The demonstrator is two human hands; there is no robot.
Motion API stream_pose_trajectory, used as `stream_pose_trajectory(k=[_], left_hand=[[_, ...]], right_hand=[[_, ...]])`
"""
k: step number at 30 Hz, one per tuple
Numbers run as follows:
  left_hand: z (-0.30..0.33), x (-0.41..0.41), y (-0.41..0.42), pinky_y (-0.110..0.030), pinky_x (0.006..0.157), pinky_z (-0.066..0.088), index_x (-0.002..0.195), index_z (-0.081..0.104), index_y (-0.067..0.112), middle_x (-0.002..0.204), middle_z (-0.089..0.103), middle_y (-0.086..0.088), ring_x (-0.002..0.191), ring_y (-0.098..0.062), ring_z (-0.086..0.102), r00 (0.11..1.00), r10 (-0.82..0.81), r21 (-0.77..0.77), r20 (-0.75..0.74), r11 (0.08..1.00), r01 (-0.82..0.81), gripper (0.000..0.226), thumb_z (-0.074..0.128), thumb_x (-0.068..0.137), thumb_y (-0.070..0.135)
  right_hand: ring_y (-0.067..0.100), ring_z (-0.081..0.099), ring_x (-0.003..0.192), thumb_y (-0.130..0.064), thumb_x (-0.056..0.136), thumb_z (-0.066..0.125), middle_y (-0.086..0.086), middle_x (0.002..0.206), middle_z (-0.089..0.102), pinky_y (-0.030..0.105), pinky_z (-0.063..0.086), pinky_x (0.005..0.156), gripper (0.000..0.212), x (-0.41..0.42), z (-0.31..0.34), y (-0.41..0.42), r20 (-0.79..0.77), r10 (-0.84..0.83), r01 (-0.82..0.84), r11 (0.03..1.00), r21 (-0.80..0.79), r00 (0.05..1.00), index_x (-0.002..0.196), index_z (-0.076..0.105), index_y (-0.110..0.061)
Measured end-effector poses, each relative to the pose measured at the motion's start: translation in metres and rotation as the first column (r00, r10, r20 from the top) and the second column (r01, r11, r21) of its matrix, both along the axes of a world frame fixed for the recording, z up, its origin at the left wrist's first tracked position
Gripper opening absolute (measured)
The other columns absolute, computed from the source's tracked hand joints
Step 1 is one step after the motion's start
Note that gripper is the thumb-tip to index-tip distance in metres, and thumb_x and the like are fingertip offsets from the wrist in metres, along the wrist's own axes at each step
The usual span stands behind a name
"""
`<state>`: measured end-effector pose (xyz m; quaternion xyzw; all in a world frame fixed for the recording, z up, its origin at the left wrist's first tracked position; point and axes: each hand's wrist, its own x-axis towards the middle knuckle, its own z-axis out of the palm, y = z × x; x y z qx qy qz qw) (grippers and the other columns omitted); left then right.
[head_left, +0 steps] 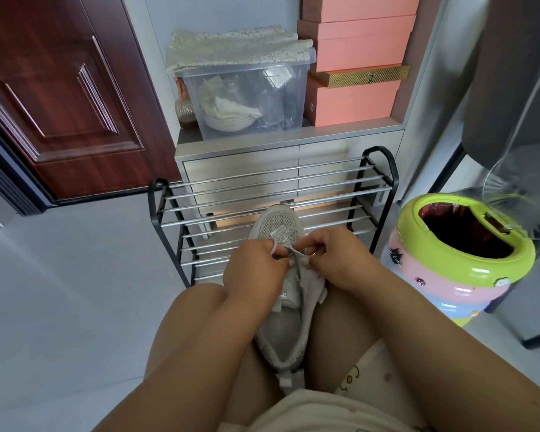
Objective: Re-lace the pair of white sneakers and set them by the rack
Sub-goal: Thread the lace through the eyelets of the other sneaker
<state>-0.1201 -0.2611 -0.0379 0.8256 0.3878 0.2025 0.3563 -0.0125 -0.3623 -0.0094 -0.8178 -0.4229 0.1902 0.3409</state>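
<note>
White sneaker [281, 319], label unreadable; left hand [252, 269] and right hand [340, 260] both pinch its lace [296, 252].

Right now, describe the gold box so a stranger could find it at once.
Start at the grey cabinet behind the metal shoe rack. On its top, right of the clear plastic bin, stands a stack of salmon-pink boxes. The gold box lies slotted between them, near the bottom: the only flat, glittery, patterned one among plain pink.

Floor [60, 291] left of rack [272, 194] is open, w/ room for a hand. Right side is blocked by bin [468, 269]. Cabinet [240, 169] stands just behind rack.
</note>
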Motion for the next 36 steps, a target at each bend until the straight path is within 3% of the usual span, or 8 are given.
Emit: stream_pose_trajectory(k=[10, 17, 20, 25, 29, 31, 33, 36], left_hand=[[0.008, -0.003, -0.003, -0.036, 0.072, 0.053, 0.082, 0.067, 0.016, 0.077, 0.066, 0.002, 0.079, -0.020, 0.062, 0.990, 0.023, 0.185, -0.136, 0.983, 0.002, 0.010, 0.061, 0.084, 0.025], [0.024, -0.024, 0.004, -0.031, 0.067, 0.053, 0.072, 0.068, 0.017, 0.066, 0.065, 0.002, 0.066, -0.018, 0.063, 0.977, -0.077, 0.082, -0.200, 0.992, 0.095, 0.015, 0.065, 0.083, 0.026], [0.023, -0.015, -0.001, -0.038, 0.070, 0.054, 0.073, 0.064, 0.014, 0.070, 0.064, -0.001, 0.073, -0.022, 0.062, 0.971, -0.056, 0.132, -0.233, 0.987, 0.088, 0.016, 0.059, 0.079, 0.028], [0.018, -0.008, -0.002, -0.034, 0.073, 0.051, 0.075, 0.060, 0.016, 0.074, 0.062, 0.003, 0.082, -0.022, 0.061, 0.955, -0.062, 0.204, -0.289, 0.971, 0.125, 0.020, 0.058, 0.085, 0.034], [0.036, -0.015, 0.005, -0.029, 0.057, 0.040, 0.060, 0.046, 0.013, 0.057, 0.048, 0.000, 0.055, -0.017, 0.048, 0.914, -0.252, 0.048, -0.317, 0.959, 0.281, 0.032, 0.060, 0.085, 0.027], [0.056, -0.027, 0.009, -0.025, 0.051, 0.030, 0.057, 0.043, 0.015, 0.052, 0.038, 0.000, 0.046, -0.013, 0.034, 0.865, -0.451, -0.239, -0.222, 0.885, 0.400, 0.038, 0.067, 0.085, 0.024], [0.073, -0.043, 0.013, -0.021, 0.046, 0.025, 0.063, 0.048, 0.007, 0.053, 0.033, -0.002, 0.045, -0.011, 0.027, 0.773, -0.635, -0.491, -0.014, 0.677, 0.548, 0.033, 0.071, 0.083, 0.021], [0.082, -0.060, 0.021, -0.016, 0.042, 0.023, 0.063, 0.050, 0.009, 0.052, 0.031, 0.001, 0.043, -0.008, 0.023, 0.679, -0.685, -0.604, 0.263, 0.431, 0.670, 0.028, 0.070, 0.076, 0.023]], right_hand=[[0.008, 0.053, 0.076, -0.007, 0.084, 0.063, -0.004, 0.087, 0.059, 0.013, 0.038, 0.060, 0.030, -0.003, -0.004, 0.005, 0.021, -0.028, 0.028, 1.000, 0.000, 0.999, 0.111, 0.070, -0.019], [0.007, 0.055, 0.075, -0.007, 0.082, 0.064, -0.008, 0.087, 0.062, 0.012, 0.039, 0.062, 0.031, -0.005, -0.003, 0.005, 0.038, -0.047, 0.047, 0.999, 0.020, 0.998, 0.110, 0.068, -0.020], [0.005, 0.054, 0.073, -0.005, 0.081, 0.063, -0.009, 0.087, 0.063, 0.003, 0.034, 0.057, 0.033, -0.006, -0.002, 0.006, 0.039, -0.029, 0.029, 1.000, 0.013, 0.999, 0.110, 0.068, -0.021], [-0.001, 0.050, 0.064, -0.001, 0.078, 0.064, -0.010, 0.079, 0.060, 0.012, 0.038, 0.058, 0.034, -0.006, -0.003, 0.005, 0.004, -0.049, 0.048, 0.996, 0.069, 0.999, 0.106, 0.060, -0.020], [0.003, 0.052, 0.063, -0.001, 0.076, 0.064, -0.007, 0.077, 0.063, 0.016, 0.038, 0.056, 0.032, -0.005, -0.005, 0.006, -0.040, -0.096, 0.100, 0.989, 0.109, 0.995, 0.098, 0.054, -0.022], [0.006, 0.052, 0.063, -0.001, 0.076, 0.066, -0.008, 0.075, 0.061, 0.018, 0.039, 0.057, 0.031, -0.003, -0.005, 0.005, -0.059, -0.101, 0.107, 0.988, 0.114, 0.993, 0.096, 0.053, -0.022], [0.007, 0.052, 0.063, -0.001, 0.076, 0.067, -0.008, 0.073, 0.060, 0.020, 0.042, 0.059, 0.031, -0.002, -0.005, 0.005, -0.080, -0.091, 0.100, 0.988, 0.118, 0.993, 0.095, 0.053, -0.021], [0.006, 0.052, 0.062, 0.000, 0.076, 0.066, -0.009, 0.074, 0.059, 0.021, 0.042, 0.058, 0.032, -0.003, -0.003, 0.005, -0.076, -0.068, 0.077, 0.990, 0.119, 0.995, 0.096, 0.053, -0.021]])
